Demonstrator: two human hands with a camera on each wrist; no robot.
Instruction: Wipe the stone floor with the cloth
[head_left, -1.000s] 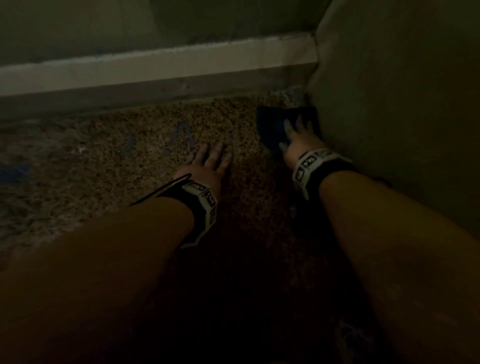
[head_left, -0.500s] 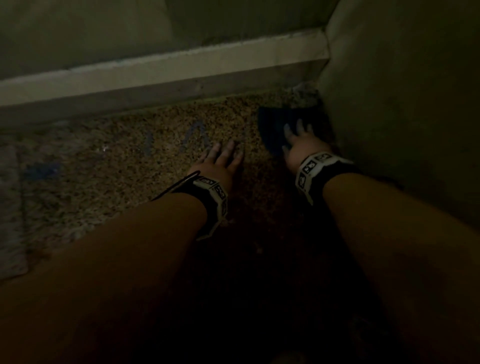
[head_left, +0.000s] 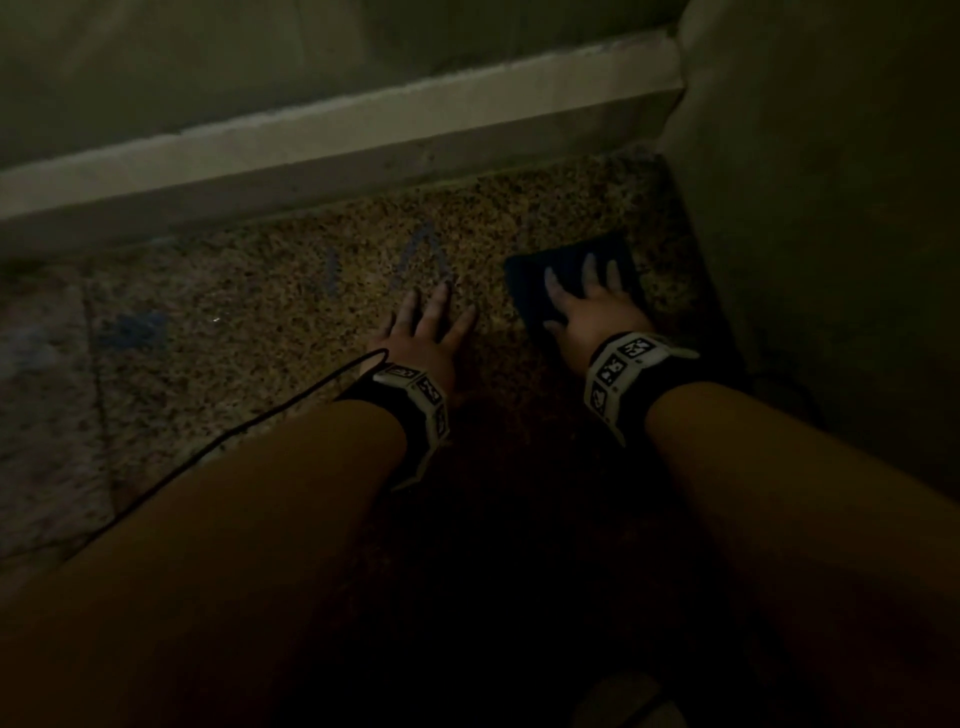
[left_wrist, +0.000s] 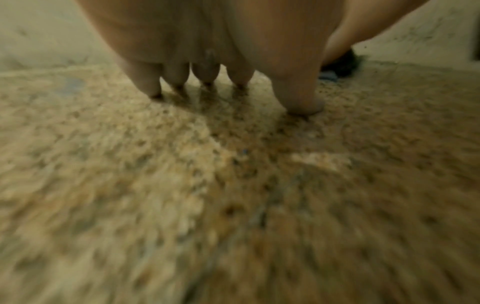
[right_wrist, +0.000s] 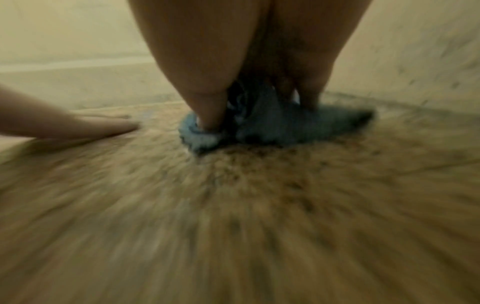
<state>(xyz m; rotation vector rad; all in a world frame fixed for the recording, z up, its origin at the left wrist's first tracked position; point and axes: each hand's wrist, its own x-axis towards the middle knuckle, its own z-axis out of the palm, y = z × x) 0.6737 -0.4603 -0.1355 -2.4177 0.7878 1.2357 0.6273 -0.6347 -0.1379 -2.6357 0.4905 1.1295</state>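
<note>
The speckled stone floor (head_left: 291, 291) fills the dim head view. A dark blue cloth (head_left: 524, 286) lies on it near the corner on the right. My right hand (head_left: 587, 296) presses down on the cloth with its fingers spread and straight. In the right wrist view the cloth (right_wrist: 272, 127) is bunched under the thumb and fingers of my right hand (right_wrist: 249, 98). My left hand (head_left: 431, 322) rests flat on the bare floor just left of the cloth, holding nothing. The left wrist view shows my left hand (left_wrist: 223, 82) with its fingertips on the stone and the cloth (left_wrist: 328, 77) beyond the thumb.
A pale baseboard ledge (head_left: 337, 130) runs along the back and a wall (head_left: 805, 234) rises on the right, forming a corner. Blue marks (head_left: 130, 327) and faint blue lines (head_left: 426, 254) are on the floor. A black cable (head_left: 234, 436) trails from my left wristband.
My right hand has drawn the cloth out of the corner, back along the floor toward me. My left hand has stayed flat on the floor.
</note>
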